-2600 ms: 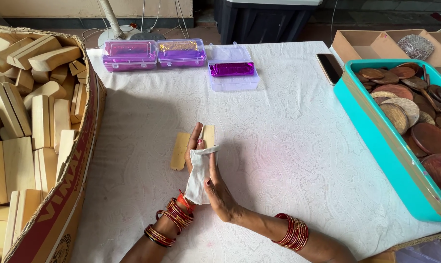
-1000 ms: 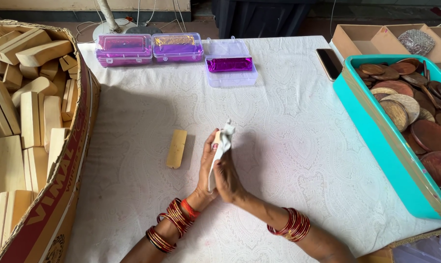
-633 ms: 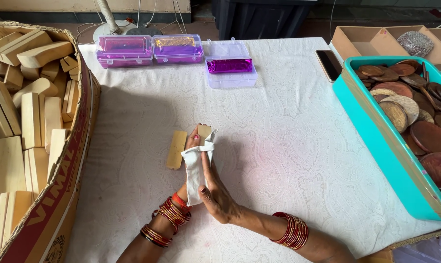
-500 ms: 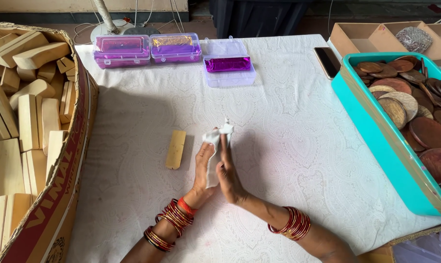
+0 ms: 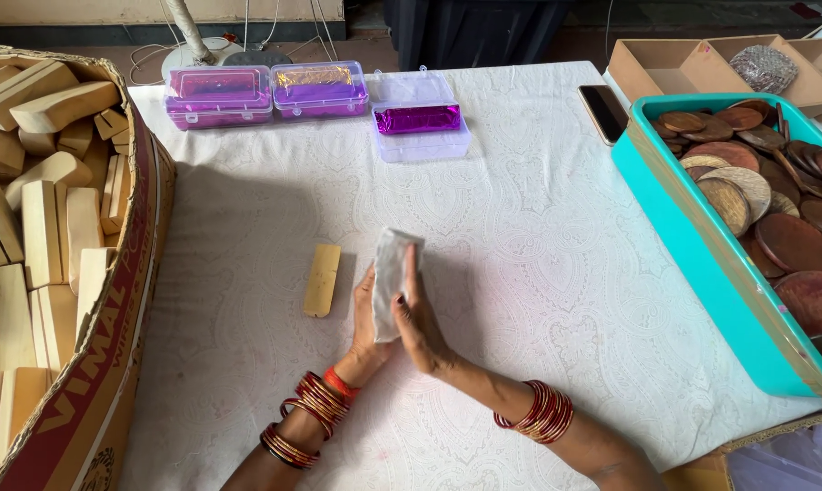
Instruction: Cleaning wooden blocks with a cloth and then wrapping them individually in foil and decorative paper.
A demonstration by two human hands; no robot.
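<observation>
Far left: carton [image 5: 111, 300] heaped with pale wood blocks [image 5: 43, 232], its wall hard against the bench [image 5: 538, 273] edge. No room to swing that way.

Left of centre: one block [image 5: 322, 279] lies flat on the bench, alone, just beside your hands. Judging by that, one piece looks finished and the carton's load is nearly all still to do.

Centre: your left hand [image 5: 367, 314] and right hand [image 5: 417, 320] are pressed together, palms facing, clamped on a white cloth [image 5: 389, 273]. Whether a block sits inside the cloth, you cannot tell from here.

Ahead: three clear cases [image 5: 320, 95] along the far edge, well apart from your hands.

Right: open bench between your hands and the teal tray [image 5: 683, 245] of brown discs [image 5: 774, 218]; a phone [image 5: 602, 100] lies near the tray's far corner. That is the best room for moving.
</observation>
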